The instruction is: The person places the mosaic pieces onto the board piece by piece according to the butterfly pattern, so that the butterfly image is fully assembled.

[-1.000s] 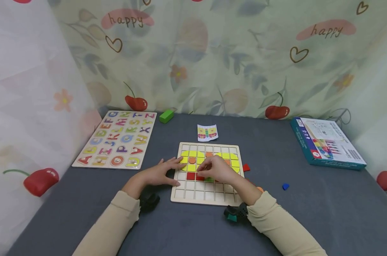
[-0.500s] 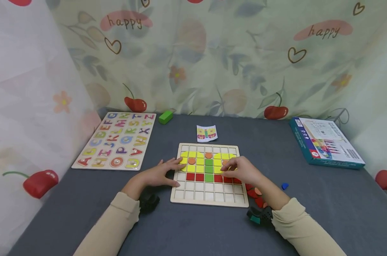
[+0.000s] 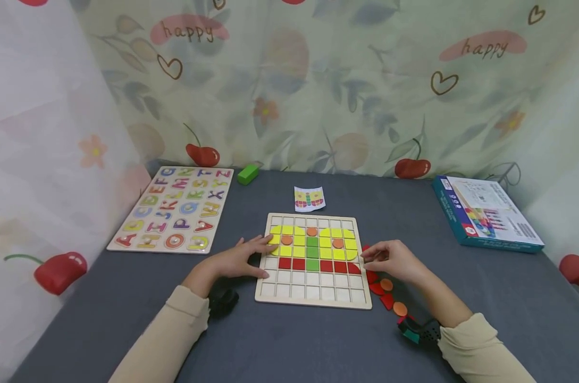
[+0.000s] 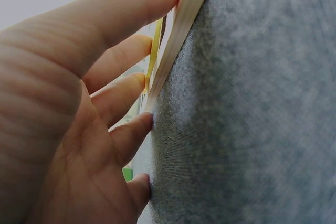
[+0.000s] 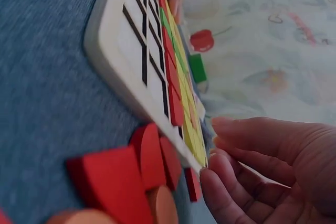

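A wooden grid board (image 3: 289, 291) lies flat with yellow, green, red and orange tiles set in its cells. My left hand (image 3: 236, 259) rests on the board's left edge, fingertips on yellow tiles (image 3: 275, 230) and thumb lower on the rim. Beside the right rim hovers my right hand (image 3: 389, 259), its fingers loosely bent and nothing visible between them in the right wrist view. Several loose red pieces (image 5: 113, 182) and orange discs (image 3: 400, 309) lie on the cloth just below that hand. A row of red tiles (image 3: 326, 266) flanks the green column (image 3: 312, 254).
A small butterfly pattern card (image 3: 310, 199) lies behind the board. An alphabet puzzle board (image 3: 174, 210) sits to the left, with a green block (image 3: 248, 174) near its corner. At the far right lies a teal-edged box (image 3: 492, 213).
My right hand has moved right, from over the middle of the grid to just past its right edge, uncovering the red, green and yellow tiles. My left hand has stayed put.
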`<state>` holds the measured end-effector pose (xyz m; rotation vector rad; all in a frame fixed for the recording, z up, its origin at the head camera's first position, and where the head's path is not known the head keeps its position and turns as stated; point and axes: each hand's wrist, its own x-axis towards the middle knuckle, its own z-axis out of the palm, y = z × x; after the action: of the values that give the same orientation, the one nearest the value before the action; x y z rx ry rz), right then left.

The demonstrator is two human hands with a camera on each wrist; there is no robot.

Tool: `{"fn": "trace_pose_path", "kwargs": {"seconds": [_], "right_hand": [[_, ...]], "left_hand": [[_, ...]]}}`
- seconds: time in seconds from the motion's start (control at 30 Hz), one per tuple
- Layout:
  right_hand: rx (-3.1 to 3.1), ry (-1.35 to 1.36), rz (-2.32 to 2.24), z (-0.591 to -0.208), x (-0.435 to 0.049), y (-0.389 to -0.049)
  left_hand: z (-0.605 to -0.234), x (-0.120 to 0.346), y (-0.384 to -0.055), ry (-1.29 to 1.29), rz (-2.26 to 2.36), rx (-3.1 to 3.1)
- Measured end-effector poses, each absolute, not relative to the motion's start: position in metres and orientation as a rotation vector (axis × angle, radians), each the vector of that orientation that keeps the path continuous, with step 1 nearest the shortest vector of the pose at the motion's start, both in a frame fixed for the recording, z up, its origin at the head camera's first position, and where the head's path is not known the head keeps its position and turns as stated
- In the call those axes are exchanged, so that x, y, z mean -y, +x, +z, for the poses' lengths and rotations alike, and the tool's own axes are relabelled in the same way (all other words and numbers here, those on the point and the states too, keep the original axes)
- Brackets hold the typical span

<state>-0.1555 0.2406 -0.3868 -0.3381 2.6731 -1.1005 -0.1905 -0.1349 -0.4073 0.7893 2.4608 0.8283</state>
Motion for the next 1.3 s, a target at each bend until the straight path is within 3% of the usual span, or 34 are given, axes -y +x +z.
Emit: {"fn": "trace_pose_path", "kwargs": {"seconds": [0.47,1.3], "right_hand": [[-2.478,-0.479,-1.114,-0.393,-0.259,-0.149],[-2.518,-0.53,-0.963,-0.389,-0.261,-0.168]], "left_hand": [[-0.406,0.134,-0.19,0.778,0.807,-2.46],[-0.407,0.135,-0.192,0.776,0.8,-2.454]]}}
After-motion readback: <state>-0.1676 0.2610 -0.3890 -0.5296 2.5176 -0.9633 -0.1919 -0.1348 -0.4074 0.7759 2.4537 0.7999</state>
